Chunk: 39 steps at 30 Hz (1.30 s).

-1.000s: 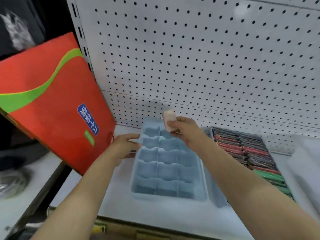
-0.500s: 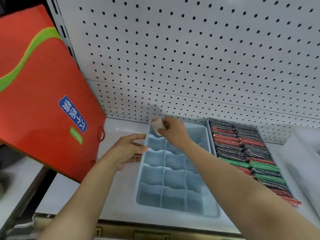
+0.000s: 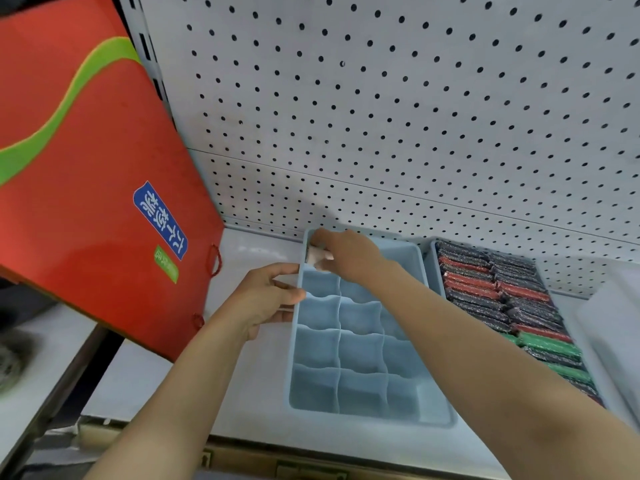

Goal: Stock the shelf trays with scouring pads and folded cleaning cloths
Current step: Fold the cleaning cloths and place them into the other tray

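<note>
A light blue divided tray (image 3: 436, 415) lies on the white shelf, its cells bare. My right hand (image 3: 346, 254) reaches to the tray's far left corner cell and pinches a small pale pink folded cloth (image 3: 316, 255) low inside that cell. My left hand (image 3: 266, 299) grips the tray's left rim, thumb over the edge and fingers outside. To the right a second tray (image 3: 431, 268) is packed with rows of dark, red and green scouring pads (image 3: 498, 292).
A large red paper bag (image 3: 90, 188) with a green stripe leans at the left. White pegboard (image 3: 398, 116) backs the shelf. A white container (image 3: 613, 323) stands at the far right. The shelf's front edge (image 3: 311, 455) runs below the trays.
My right hand has carried the pink cloth from above the tray down into the far left corner cell. My left hand has stayed on the tray's left rim.
</note>
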Each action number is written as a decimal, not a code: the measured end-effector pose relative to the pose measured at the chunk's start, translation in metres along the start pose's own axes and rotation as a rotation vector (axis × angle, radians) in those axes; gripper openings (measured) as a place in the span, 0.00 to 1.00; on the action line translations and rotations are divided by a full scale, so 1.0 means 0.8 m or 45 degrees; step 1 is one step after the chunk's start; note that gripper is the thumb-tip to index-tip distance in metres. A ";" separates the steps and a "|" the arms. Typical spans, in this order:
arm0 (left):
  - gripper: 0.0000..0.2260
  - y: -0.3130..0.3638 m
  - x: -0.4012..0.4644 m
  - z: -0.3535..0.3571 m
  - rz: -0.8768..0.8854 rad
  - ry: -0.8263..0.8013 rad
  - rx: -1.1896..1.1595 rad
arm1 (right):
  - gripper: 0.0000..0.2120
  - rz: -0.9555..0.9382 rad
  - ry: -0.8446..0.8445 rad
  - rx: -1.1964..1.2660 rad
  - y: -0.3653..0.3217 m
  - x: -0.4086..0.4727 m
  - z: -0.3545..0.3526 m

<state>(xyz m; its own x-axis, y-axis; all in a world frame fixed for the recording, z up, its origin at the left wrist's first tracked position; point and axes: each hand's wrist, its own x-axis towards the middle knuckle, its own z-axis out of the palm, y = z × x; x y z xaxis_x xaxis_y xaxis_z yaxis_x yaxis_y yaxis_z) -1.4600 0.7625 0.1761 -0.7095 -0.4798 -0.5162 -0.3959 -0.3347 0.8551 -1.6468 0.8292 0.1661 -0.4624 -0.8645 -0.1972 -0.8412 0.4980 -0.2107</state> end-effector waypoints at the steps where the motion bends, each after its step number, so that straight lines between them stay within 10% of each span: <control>1: 0.15 0.000 -0.001 -0.001 0.002 -0.004 -0.005 | 0.15 -0.007 0.027 0.026 0.002 0.000 0.002; 28: 0.17 0.017 -0.012 0.006 -0.097 0.077 0.176 | 0.15 0.015 -0.045 0.106 -0.005 0.009 0.020; 39: 0.36 0.032 0.029 0.113 0.352 0.744 0.907 | 0.13 -0.184 0.634 0.343 0.123 -0.151 -0.125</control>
<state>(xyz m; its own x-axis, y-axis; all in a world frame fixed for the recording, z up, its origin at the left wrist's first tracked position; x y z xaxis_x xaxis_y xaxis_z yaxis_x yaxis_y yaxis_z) -1.5395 0.8165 0.1899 -0.5048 -0.8604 -0.0695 -0.6559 0.3300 0.6789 -1.7018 0.9756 0.2650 -0.4793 -0.8203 0.3121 -0.8348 0.3163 -0.4506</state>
